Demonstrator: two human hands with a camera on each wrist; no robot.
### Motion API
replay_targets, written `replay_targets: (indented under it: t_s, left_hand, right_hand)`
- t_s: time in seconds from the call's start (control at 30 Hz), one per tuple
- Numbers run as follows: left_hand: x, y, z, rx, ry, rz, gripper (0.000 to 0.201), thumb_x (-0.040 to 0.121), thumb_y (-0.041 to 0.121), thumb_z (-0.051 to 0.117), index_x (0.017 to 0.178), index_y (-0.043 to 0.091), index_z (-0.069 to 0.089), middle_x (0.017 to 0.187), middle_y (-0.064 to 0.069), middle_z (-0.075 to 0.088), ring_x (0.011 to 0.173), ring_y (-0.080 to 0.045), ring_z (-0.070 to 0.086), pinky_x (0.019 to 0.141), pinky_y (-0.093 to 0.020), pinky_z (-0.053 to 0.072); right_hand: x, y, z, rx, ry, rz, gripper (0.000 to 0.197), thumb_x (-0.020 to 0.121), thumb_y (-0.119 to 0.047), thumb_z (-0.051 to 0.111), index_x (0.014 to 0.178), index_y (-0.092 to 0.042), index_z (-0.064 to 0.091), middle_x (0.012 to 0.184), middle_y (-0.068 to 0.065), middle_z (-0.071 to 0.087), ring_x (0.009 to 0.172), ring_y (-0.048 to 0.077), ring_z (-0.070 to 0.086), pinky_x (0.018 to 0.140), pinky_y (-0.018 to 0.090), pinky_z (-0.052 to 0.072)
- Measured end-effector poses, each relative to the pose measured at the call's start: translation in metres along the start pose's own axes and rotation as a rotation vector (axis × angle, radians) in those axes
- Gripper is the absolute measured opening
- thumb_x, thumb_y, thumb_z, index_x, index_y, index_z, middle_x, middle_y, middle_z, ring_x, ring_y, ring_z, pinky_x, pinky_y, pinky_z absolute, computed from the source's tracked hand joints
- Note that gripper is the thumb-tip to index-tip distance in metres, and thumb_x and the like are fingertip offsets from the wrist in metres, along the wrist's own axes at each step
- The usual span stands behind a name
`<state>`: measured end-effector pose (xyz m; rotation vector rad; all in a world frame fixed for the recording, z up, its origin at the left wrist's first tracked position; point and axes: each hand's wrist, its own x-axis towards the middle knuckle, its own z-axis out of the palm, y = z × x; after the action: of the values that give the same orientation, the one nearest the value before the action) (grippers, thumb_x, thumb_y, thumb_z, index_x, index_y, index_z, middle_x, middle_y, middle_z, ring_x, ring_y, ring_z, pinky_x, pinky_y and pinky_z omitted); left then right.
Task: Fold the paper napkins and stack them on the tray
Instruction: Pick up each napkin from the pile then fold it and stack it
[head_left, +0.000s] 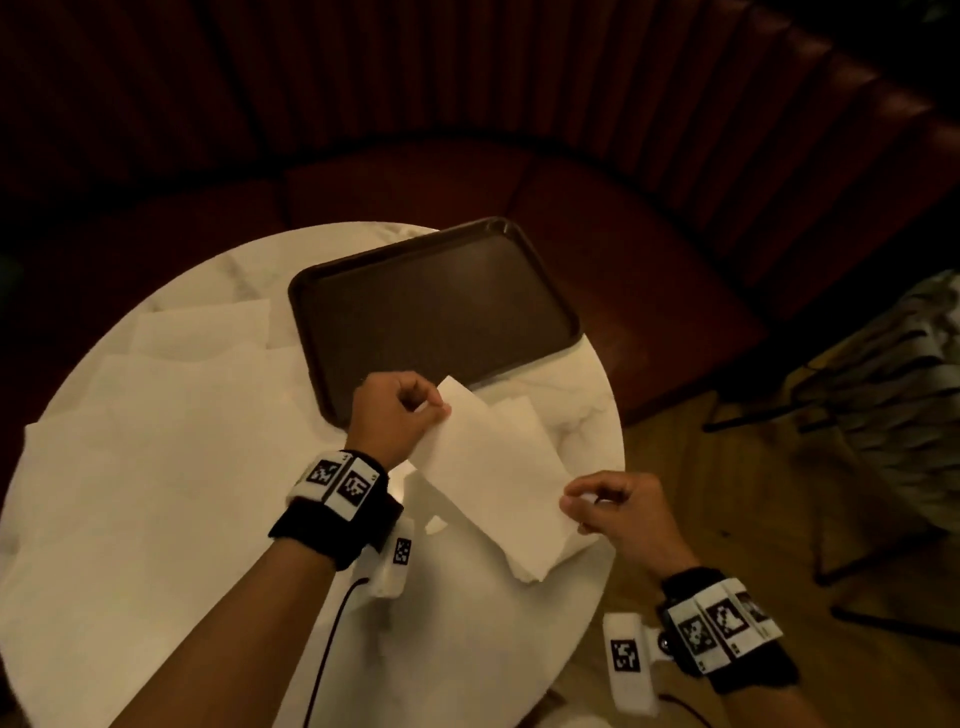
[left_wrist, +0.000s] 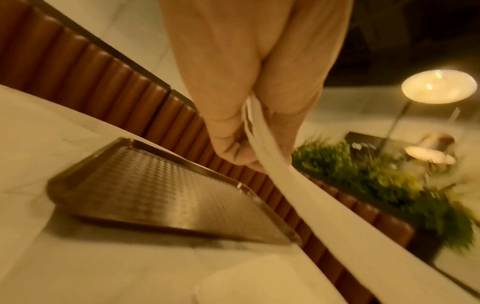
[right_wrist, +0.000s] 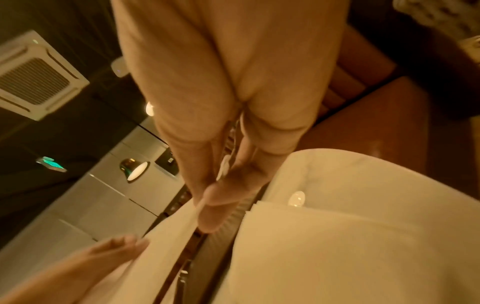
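White paper, soft and faintly matte, makes up the folded napkin (head_left: 493, 467) held above the near right part of the round table (head_left: 587, 410). It forms a long rectangle running diagonally from upper left to lower right, its lower end sagging toward the tabletop. The left hand (head_left: 392, 415) pinches the far upper corner between thumb and curled fingers; the left wrist view shows several thin layers of paper squeezed in that pinch, the sheet's edge trailing away as a pale band. The right hand (head_left: 618, 506) pinches the near right edge between thumb and fingertips, the other fingers loosely curled; in the right wrist view the long fingers (right_wrist: 221, 205) press together on a thin paper edge.

Beyond the hands lies a dark brown rectangular tray (head_left: 436, 306) with rounded corners and a raised rim. Its floor carries a fine woven-looking texture in the left wrist view, and nothing rests on it. Its right part overhangs the table's edge.

More unfolded napkins (head_left: 156, 415) lie spread flat and overlapping across the left half of the white, marble-veined tabletop, touching the tray's left side. Another white sheet (head_left: 524, 415) lies under the held napkin.

Curved, ribbed reddish-brown upholstery of a banquette (head_left: 467, 104) wraps behind the table, over a wooden floor (head_left: 727, 493).
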<state>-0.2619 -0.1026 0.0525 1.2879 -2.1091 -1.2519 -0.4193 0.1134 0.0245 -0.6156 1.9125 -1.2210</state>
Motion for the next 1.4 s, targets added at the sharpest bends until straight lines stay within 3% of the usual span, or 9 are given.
replay_targets:
  t_s: [0.27, 0.4, 0.53, 0.67, 0.8, 0.93, 1.1, 1.23, 1.4]
  left_hand:
    - [0.032, -0.019, 0.070, 0.319, -0.369, 0.164, 0.040, 0.079, -0.004, 0.049, 0.112, 0.010, 0.066, 0.121, -0.007, 0.064, 0.115, -0.022, 0.058, 0.104, -0.036, 0.041]
    - [0.032, -0.029, 0.091, 0.545, -0.596, 0.044, 0.053, 0.088, 0.005, 0.041, 0.139, 0.020, 0.039, 0.151, 0.005, 0.030, 0.134, -0.025, 0.033, 0.110, -0.053, 0.026]
    - [0.025, -0.034, 0.100, 0.743, -0.724, 0.002, 0.061, 0.090, 0.011, 0.041, 0.145, 0.027, 0.018, 0.157, 0.006, 0.001, 0.137, -0.031, 0.019, 0.105, -0.062, 0.022]
    - [0.008, -0.035, 0.078, 0.612, -0.541, 0.025, 0.056, 0.092, 0.020, 0.043, 0.142, 0.036, 0.025, 0.158, 0.004, 0.000, 0.140, -0.027, 0.011, 0.103, -0.056, 0.022]
    - [-0.021, -0.059, 0.022, 0.397, -0.339, -0.155, 0.042, 0.092, 0.032, 0.047, 0.134, 0.035, 0.042, 0.152, 0.003, 0.028, 0.136, -0.021, 0.029, 0.107, -0.046, 0.020]
    - [-0.064, -0.111, -0.052, 0.275, -0.166, -0.349, 0.027, 0.087, 0.031, 0.056, 0.114, 0.031, 0.060, 0.120, 0.006, 0.060, 0.110, -0.018, 0.056, 0.101, -0.040, 0.035]
    - [-0.123, -0.163, -0.128, 0.157, -0.007, -0.531, 0.022, 0.086, 0.024, 0.058, 0.107, 0.022, 0.064, 0.092, 0.004, 0.063, 0.088, -0.019, 0.062, 0.090, -0.037, 0.049]
    - [-0.163, -0.197, -0.167, 0.114, 0.106, -0.592, 0.022, 0.087, 0.021, 0.057, 0.107, 0.020, 0.064, 0.084, 0.003, 0.062, 0.091, -0.020, 0.058, 0.087, -0.033, 0.049]
    - [-0.194, -0.230, -0.195, 0.075, 0.195, -0.646, 0.019, 0.086, 0.018, 0.059, 0.103, 0.018, 0.066, 0.091, -0.004, 0.067, 0.092, -0.023, 0.060, 0.083, -0.034, 0.051]
  right_hand:
    - [-0.010, 0.061, 0.008, -0.101, 0.126, 0.195, 0.010, 0.079, -0.001, 0.071, 0.086, -0.008, 0.071, 0.082, 0.004, 0.069, 0.063, 0.004, 0.063, 0.057, 0.010, 0.049]
    - [-0.005, 0.075, 0.015, -0.172, 0.098, 0.261, 0.013, 0.083, 0.000, 0.065, 0.093, -0.007, 0.068, 0.070, 0.001, 0.063, 0.050, -0.002, 0.059, 0.052, 0.009, 0.046]
    - [0.002, 0.082, 0.020, -0.314, 0.054, 0.252, 0.017, 0.084, -0.006, 0.064, 0.095, -0.019, 0.066, 0.073, -0.013, 0.053, 0.067, 0.002, 0.053, 0.072, 0.020, 0.044]
    - [-0.005, 0.063, 0.017, -0.460, 0.011, 0.243, 0.021, 0.087, -0.022, 0.064, 0.108, -0.019, 0.066, 0.100, -0.007, 0.057, 0.084, 0.004, 0.052, 0.072, 0.008, 0.038]
    - [-0.007, 0.011, 0.029, -0.600, -0.014, 0.040, 0.011, 0.084, -0.029, 0.067, 0.093, -0.023, 0.071, 0.061, -0.007, 0.056, 0.054, 0.003, 0.048, 0.056, 0.009, 0.036]
    - [0.005, -0.034, 0.091, -0.681, -0.204, -0.039, 0.009, 0.084, -0.030, 0.067, 0.091, -0.025, 0.069, 0.054, -0.007, 0.056, 0.055, 0.004, 0.054, 0.055, 0.002, 0.037]
    - [0.015, -0.056, 0.205, -0.829, -0.454, -0.166, 0.022, 0.086, -0.033, 0.064, 0.103, -0.019, 0.066, 0.066, -0.011, 0.054, 0.093, 0.019, 0.056, 0.086, 0.024, 0.039]
    - [0.014, -0.062, 0.300, -0.894, -0.564, -0.234, 0.040, 0.085, -0.036, 0.065, 0.119, -0.015, 0.058, 0.108, 0.007, 0.064, 0.111, 0.022, 0.054, 0.094, 0.023, 0.036]
    - [0.021, -0.059, 0.382, -1.076, -0.523, -0.169, 0.083, 0.078, -0.049, 0.067, 0.140, -0.011, 0.029, 0.143, 0.019, 0.031, 0.132, 0.035, 0.032, 0.107, 0.044, 0.035]
